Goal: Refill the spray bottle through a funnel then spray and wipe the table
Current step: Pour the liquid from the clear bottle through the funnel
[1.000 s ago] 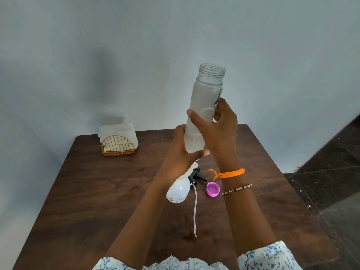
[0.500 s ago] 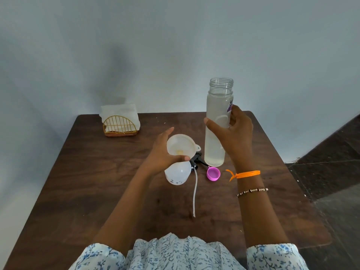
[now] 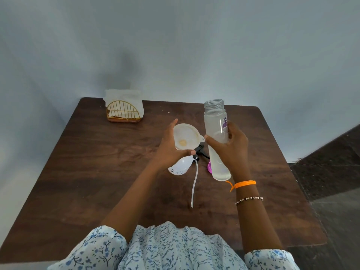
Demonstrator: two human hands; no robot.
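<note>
My left hand (image 3: 168,151) is closed around a white funnel (image 3: 186,136) that sits in the neck of a small white spray bottle (image 3: 180,167) on the brown table (image 3: 109,172). My right hand (image 3: 230,148) grips a tall clear water bottle (image 3: 215,123), uncapped, nearly upright, held just right of the funnel and holding cloudy liquid. The black spray head (image 3: 200,152) lies behind the spray bottle, its white tube (image 3: 194,184) trailing toward me. A pink cap (image 3: 209,167) lies partly hidden behind the tall bottle.
A gold wire napkin holder with white napkins (image 3: 123,112) stands at the table's far left corner. A pale wall backs the table. Dark floor (image 3: 331,172) lies beyond the right edge.
My right hand has brought the tall bottle down from high up to beside the funnel. My left hand left the bottle's base and closed on the funnel.
</note>
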